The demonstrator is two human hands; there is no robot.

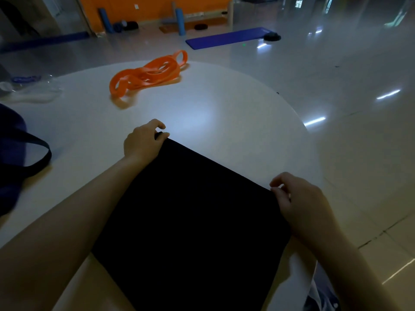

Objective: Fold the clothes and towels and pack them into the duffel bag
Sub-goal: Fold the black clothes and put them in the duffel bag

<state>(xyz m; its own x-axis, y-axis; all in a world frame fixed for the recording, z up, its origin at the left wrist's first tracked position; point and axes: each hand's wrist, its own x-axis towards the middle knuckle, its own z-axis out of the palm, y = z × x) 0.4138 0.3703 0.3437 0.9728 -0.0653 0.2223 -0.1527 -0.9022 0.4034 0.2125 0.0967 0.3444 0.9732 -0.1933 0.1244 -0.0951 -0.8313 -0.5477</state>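
A black cloth (190, 221) lies flat on the round white table (202, 104), folded into a rough rectangle that reaches the near edge. My left hand (143, 142) pinches its far left corner between thumb and fingers. My right hand (298, 198) pinches the far right corner. The dark blue duffel bag (11, 158) sits at the left edge of the table, with its black strap looped on the tabletop.
Orange resistance bands (148, 74) lie in a heap at the far side of the table. A clear plastic bottle (29, 86) lies at the far left. Beyond the table, a blue mat (226, 38) and foam rollers sit on the glossy floor.
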